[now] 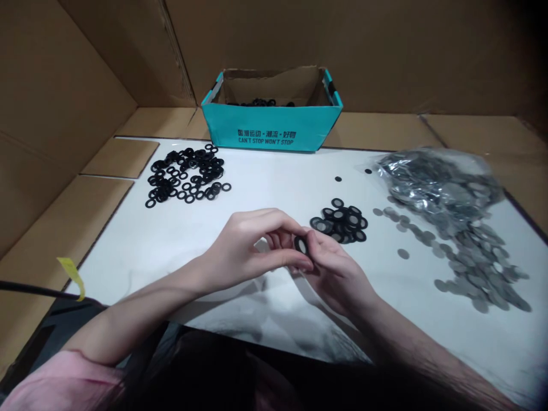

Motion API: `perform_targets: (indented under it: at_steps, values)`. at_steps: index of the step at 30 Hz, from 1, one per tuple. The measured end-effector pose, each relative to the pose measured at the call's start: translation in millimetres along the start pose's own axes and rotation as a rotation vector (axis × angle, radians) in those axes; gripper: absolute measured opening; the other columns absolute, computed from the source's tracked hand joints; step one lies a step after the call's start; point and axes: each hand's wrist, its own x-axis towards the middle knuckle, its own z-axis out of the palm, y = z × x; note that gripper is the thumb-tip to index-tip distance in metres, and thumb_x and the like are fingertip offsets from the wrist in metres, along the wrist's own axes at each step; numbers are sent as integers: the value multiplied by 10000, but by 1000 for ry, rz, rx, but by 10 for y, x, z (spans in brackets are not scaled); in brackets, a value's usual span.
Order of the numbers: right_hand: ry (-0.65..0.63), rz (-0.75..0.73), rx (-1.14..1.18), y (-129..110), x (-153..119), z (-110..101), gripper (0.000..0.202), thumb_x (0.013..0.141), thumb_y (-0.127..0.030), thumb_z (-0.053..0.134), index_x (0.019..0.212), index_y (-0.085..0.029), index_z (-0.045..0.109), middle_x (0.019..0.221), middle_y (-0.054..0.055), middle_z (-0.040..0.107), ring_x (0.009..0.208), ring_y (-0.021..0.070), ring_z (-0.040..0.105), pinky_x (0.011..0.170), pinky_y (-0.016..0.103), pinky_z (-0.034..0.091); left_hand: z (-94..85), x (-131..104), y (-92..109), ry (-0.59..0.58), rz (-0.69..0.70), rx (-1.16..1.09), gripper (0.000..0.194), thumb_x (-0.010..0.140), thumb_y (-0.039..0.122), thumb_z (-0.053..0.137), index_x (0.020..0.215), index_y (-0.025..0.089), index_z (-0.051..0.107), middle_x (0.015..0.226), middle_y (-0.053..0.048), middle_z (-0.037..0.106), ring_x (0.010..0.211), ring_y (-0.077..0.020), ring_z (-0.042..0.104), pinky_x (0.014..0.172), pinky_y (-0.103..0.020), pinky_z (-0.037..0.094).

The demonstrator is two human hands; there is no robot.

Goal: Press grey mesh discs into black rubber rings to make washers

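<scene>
Over the middle of the white table my left hand and my right hand meet at one black rubber ring. Its centre looks pale; whether a grey disc fills it I cannot tell. The left thumb and fingers pinch the ring from the left, and the right thumb presses its right side. Just beyond the right hand lies a small pile of black rings with grey discs in them. A larger heap of black rings rests at the far left, and loose grey discs spread across the right.
A turquoise box holding more black rings stands at the back. A clear plastic bag of grey discs lies at the right rear. Cardboard walls enclose the white table. A black cable with yellow tape is at the left edge.
</scene>
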Motion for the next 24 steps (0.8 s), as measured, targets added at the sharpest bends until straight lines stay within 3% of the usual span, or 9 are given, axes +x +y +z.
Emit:
perform_targets:
  at_steps: [9,18,24]
  values:
    - [-8,60,136,60,-13,13,327,770,-477,698,709,-176,584,535,-37,408,530,105,365,557,261,311,41,-25,21,10,-119,-102,132,800,165,743,857,98,645,717,-29,698,619,-108,665,608,-193,536]
    - [38,16,81,54,-11,11,356,754,-477,721,623,-184,565,541,-30,418,534,116,382,559,281,297,-21,-19,13,-16,-144,-111,63,861,169,670,900,120,673,824,-53,734,714,-134,710,674,-212,574]
    - [9,-46,-22,27,-12,-13,414,793,-508,678,588,-178,531,554,-21,446,551,107,381,564,272,286,-64,-5,16,-113,-205,-219,153,820,190,723,934,104,667,791,-51,738,703,-128,709,650,-191,563]
